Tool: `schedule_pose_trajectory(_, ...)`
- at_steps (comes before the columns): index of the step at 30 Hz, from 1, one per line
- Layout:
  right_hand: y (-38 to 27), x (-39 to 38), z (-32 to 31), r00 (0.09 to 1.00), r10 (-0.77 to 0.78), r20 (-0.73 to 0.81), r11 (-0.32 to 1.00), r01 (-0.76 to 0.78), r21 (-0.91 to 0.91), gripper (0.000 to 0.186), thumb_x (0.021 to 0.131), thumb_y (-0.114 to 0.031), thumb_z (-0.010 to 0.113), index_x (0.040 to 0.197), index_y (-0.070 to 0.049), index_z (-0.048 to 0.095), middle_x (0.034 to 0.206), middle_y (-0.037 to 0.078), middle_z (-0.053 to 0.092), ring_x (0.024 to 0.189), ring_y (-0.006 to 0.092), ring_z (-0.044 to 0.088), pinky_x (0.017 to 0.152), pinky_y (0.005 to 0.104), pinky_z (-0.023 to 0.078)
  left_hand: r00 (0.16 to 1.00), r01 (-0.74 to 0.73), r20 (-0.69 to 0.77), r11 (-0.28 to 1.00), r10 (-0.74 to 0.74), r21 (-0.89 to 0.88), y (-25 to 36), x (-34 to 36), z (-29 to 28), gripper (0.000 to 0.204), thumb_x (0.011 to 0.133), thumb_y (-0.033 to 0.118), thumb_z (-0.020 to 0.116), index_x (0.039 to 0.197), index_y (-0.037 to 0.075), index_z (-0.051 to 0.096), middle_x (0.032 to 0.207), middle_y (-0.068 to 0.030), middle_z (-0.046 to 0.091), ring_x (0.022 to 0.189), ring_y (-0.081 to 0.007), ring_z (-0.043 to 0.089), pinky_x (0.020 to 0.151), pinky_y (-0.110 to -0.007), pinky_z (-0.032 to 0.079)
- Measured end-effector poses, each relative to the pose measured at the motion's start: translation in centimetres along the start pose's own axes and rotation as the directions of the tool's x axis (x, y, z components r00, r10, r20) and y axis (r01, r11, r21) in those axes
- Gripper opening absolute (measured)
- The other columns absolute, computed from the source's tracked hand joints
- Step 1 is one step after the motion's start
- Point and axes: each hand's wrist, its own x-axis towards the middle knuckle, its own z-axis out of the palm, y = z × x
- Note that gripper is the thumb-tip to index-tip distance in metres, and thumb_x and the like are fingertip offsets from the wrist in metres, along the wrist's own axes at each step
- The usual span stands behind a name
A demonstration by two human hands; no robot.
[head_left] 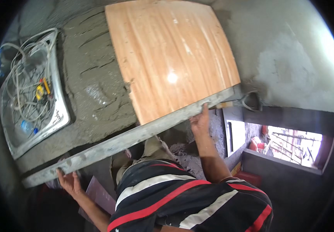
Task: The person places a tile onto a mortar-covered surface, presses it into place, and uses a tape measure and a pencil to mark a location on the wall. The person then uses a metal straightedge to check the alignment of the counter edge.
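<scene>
A long, mortar-smeared straightedge (109,149) runs along the front of the counter, from the lower left up to the right. Near its left end, my left hand (70,182) grips the lower edge with the thumb against its face. My right hand (201,123) holds it toward the other end, a digit reaching over the top and the rest curled below. Just behind the bar lies a large glossy tile (170,50) with an orange wood-grain pattern; its left edge is chipped. Wet grey mortar (97,73) with cut grooves spreads to the left of the tile.
At far left a metal sink (60,112) holds tangled pale hoses (18,73), a yellow tape measure (40,92) and a plastic bottle (26,126). A bare plastered wall (287,65) rises at right. Below it are a dark round container (253,100) and an opening with rubble outside (291,145).
</scene>
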Motion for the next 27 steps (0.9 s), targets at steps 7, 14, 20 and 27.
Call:
schedule_pose_trajectory(7,-1.0,-0.3,0.3,0.997,-0.033,0.063,0.998,0.030,0.051,0.045,0.101,-0.043,0.056,0.129,-0.008,0.054,0.122,0.009,0.065,0.105,0.0243,0.065,0.071,0.0392,0.055,0.991,0.050,0.126,0.999,-0.050,0.007,-0.2,1.3,-1.5,0.038,0.098,0.026,0.066,0.129,0.005,0.060,0.133,-0.0147,0.063,0.126,-0.0308,0.058,0.107,-0.048,0.047)
schedule_pose_trajectory(14,1.5,1.2,-1.3,0.974,0.166,0.151,0.981,-0.179,0.074,0.031,0.101,-0.040,0.051,0.113,-0.011,0.057,0.096,0.005,0.064,0.073,0.0167,0.060,0.053,0.0309,0.048,0.993,0.085,-0.086,0.996,-0.086,-0.009,2.4,-1.9,0.3,0.041,0.100,0.023,0.059,0.132,-0.001,0.054,0.134,-0.0224,0.059,0.126,-0.0356,0.056,0.107,-0.052,0.045)
schedule_pose_trajectory(20,-1.3,3.1,-4.3,0.988,0.080,0.133,0.996,-0.076,-0.034,0.039,0.102,-0.042,0.053,0.119,-0.007,0.057,0.102,0.009,0.067,0.074,0.0168,0.062,0.049,0.0253,0.047,0.999,-0.023,-0.049,0.997,0.019,-0.078,-2.0,0.5,2.9,0.032,0.092,0.017,0.070,0.123,0.015,0.061,0.117,-0.0065,0.068,0.111,-0.0282,0.064,0.091,-0.047,0.055)
schedule_pose_trajectory(27,1.0,4.8,-4.3,0.989,0.028,0.142,0.998,-0.020,-0.059,0.056,0.102,-0.042,0.056,0.140,-0.001,0.047,0.137,0.015,0.059,0.124,0.0286,0.057,0.104,0.0413,0.047,0.998,-0.060,0.018,0.993,0.062,-0.099,-0.2,-1.8,1.4,0.032,0.091,0.015,0.071,0.121,0.009,0.061,0.117,-0.0106,0.070,0.115,-0.0303,0.065,0.096,-0.050,0.054)
